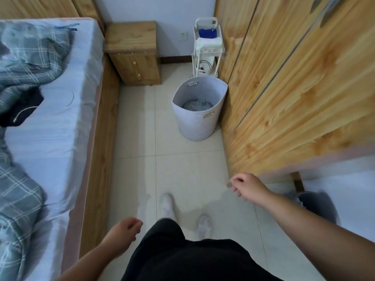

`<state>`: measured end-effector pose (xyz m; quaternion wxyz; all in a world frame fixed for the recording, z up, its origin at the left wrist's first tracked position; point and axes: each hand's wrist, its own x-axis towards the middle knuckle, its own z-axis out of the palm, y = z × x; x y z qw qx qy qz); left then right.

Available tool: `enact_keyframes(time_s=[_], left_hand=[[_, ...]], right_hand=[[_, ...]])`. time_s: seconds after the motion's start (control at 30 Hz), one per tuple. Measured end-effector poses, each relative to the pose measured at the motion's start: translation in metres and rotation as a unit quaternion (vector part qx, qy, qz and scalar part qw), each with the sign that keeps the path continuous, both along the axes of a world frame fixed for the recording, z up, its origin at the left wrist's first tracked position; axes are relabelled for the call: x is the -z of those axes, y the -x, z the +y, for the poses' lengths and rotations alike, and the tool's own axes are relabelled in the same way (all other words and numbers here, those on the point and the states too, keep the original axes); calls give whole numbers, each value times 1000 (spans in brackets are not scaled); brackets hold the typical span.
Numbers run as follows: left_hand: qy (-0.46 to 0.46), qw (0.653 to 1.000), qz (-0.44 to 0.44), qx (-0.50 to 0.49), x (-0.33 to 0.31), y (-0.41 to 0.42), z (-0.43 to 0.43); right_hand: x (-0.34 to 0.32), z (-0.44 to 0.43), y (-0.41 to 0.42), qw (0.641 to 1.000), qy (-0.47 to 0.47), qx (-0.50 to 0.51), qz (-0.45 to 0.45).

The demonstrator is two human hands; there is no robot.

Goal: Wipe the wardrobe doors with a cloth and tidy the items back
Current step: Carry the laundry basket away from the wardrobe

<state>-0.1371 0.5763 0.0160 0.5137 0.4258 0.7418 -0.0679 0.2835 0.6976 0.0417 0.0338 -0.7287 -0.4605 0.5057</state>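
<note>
Carried left hand (123, 232) loosely curled, empty; right hand (246, 187) curled too (pinching a grey speck? couldn't tell). Held no cloth. Found wardrobe doors (294, 88) closed, just beside that right hand. Risked reaching them clothless, or kicking the basket (199, 126) parked beside them ahead.

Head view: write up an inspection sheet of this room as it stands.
Surface: pale tiled floor.
Job's things: wardrobe doors appear closed; no cloth plainly seen.
Clutter: grey basket holding fabric, beside the wardrobe; white cart behind it.
Grips: left hand loosely curled, holding nothing; right hand curled, unclear if pinching anything.
Cables: black cable on the cart's lower shelf; white cord on the bed.
Surroundings: bed with plaid quilt at left; bedside table; wall socket.
</note>
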Motion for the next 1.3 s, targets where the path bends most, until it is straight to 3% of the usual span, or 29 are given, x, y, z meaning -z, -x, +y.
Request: enact_keyframes(time_s=[0.27, 0.47, 0.7, 0.97, 1.3], left_hand=[[37, 999, 3, 9, 30, 76, 127], [-34, 998, -26, 49, 4, 86, 301], [-92, 994, -54, 21, -23, 43, 465], [-35, 997, -33, 61, -9, -8, 515], [29, 996, -9, 80, 31, -5, 551]], right_hand=[[3, 123, 61, 997, -8, 78, 1], [15, 108, 59, 992, 77, 98, -15], [38, 122, 29, 974, 153, 165, -2], [54, 260, -8, 978, 121, 168, 12], [57, 459, -1, 986, 25, 164, 19]])
